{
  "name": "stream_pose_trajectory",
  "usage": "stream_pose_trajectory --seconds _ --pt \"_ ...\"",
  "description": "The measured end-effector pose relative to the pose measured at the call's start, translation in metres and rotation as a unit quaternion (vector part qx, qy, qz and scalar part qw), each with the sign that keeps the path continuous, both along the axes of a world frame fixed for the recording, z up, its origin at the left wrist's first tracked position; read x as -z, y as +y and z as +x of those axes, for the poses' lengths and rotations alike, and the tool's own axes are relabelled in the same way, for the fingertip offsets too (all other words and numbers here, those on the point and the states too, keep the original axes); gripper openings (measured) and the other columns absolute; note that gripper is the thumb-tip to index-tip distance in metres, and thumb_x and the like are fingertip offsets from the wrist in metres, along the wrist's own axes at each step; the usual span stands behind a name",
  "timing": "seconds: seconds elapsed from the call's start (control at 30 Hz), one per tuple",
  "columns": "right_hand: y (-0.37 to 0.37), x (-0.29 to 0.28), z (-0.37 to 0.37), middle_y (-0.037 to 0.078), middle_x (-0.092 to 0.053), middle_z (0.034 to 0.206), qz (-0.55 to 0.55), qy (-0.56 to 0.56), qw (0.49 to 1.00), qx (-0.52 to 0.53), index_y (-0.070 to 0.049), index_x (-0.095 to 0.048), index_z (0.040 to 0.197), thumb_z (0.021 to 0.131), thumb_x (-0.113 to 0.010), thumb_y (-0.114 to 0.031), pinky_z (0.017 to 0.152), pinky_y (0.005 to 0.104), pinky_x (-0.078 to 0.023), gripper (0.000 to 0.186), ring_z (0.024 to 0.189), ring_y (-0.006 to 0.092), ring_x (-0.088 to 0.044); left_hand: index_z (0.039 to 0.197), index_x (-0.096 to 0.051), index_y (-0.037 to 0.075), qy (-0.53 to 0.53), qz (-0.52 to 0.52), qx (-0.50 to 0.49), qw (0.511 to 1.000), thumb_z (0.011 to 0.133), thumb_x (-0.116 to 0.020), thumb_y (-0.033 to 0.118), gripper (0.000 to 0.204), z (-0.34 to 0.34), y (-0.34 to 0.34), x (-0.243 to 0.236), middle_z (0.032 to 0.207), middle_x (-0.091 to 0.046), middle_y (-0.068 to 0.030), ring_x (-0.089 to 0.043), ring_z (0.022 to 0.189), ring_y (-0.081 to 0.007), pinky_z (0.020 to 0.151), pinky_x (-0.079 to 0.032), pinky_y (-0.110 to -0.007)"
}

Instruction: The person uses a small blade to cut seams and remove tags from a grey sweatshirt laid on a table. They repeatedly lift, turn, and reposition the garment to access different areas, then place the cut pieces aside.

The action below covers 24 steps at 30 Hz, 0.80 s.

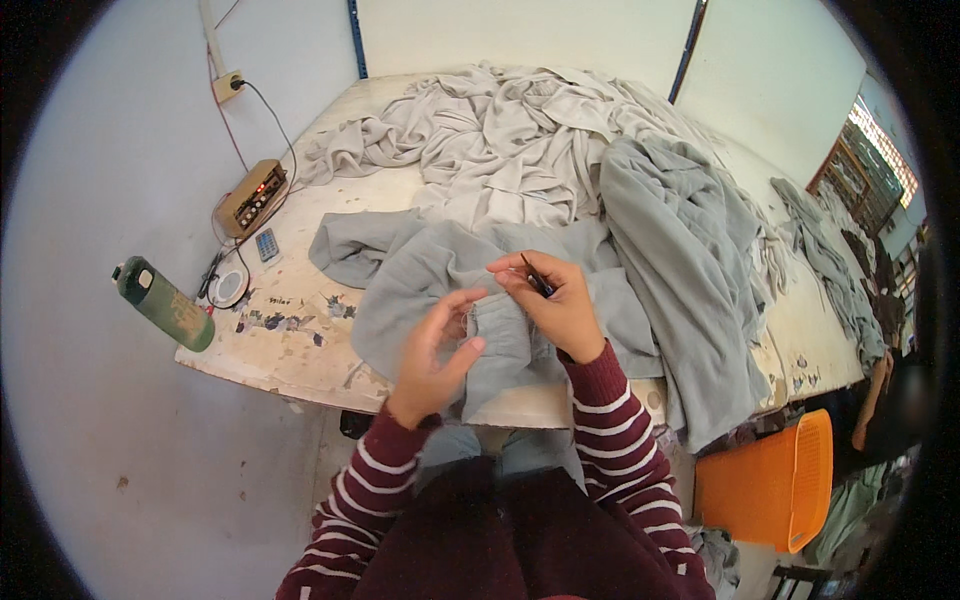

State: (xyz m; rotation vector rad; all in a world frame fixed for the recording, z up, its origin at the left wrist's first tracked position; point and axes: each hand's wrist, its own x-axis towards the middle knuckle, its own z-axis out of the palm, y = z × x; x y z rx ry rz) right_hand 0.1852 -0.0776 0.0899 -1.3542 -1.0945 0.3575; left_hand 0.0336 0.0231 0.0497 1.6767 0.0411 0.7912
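Observation:
A grey fabric piece (400,310) with a seamed, frayed edge lies rumpled at the front of the worktable. My right hand (545,300) is over that edge, closed round a small black cutting tool (538,275), probably thread snips, with its thumb and index finger close together; whether they pinch a thread is too small to tell. My left hand (440,355) is lower and to the left, beside the same edge, with thumb and fingers apart and curved over the cloth.
Pale crumpled fabric (500,130) covers the back of the table (250,355); grey cloth (700,290) drapes at right. A green bottle (165,305), electrical box (250,198) and remote (267,243) are at left. An orange basket (760,480) stands below right, near another person's arm (872,400).

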Motion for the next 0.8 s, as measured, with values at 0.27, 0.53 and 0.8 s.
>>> stream_pose_trajectory --seconds 0.27,0.53,0.8 --pt "-0.062 0.009 -0.038 0.001 -0.062 0.084 -0.038 -0.145 0.961 0.232 -0.004 -0.064 0.117 0.074 -0.078 -0.011 0.059 0.0195 -0.04 0.045 0.066 0.0073 -0.051 0.118 -0.057 -0.006 0.003 -0.3 0.051 0.953 0.093 -0.057 0.006 0.027 -0.004 -0.044 0.021 0.11 -0.064 -0.0083 -0.059 0.099 -0.0113 0.09 -0.044 -0.026" --pt "-0.079 0.021 -0.057 0.009 -0.068 0.084 -0.002 -0.142 0.975 0.174 0.0 -0.067 0.097 0.076 -0.077 -0.009 0.065 0.0226 -0.048 0.026 0.071 0.0121 -0.063 0.119 -0.057 -0.005 -0.012 -0.329 0.102 0.939 0.096 -0.054 0.01 0.028 -0.012 -0.058 0.023 0.11 -0.064 -0.0055 -0.057 0.099 -0.0096 0.088 -0.044 -0.024" --pt "-0.075 0.017 -0.056 0.008 -0.068 0.078 -0.034 -0.195 0.967 0.163 -0.001 -0.066 0.093 0.075 -0.077 -0.01 0.062 0.0227 -0.048 0.023 0.068 0.0124 -0.063 0.119 -0.058 -0.003 0.007 -0.332 0.092 0.939 0.096 -0.054 0.01 0.028 -0.017 -0.056 0.021 0.112 -0.063 -0.0042 -0.056 0.1 -0.0081 0.088 -0.043 -0.024"
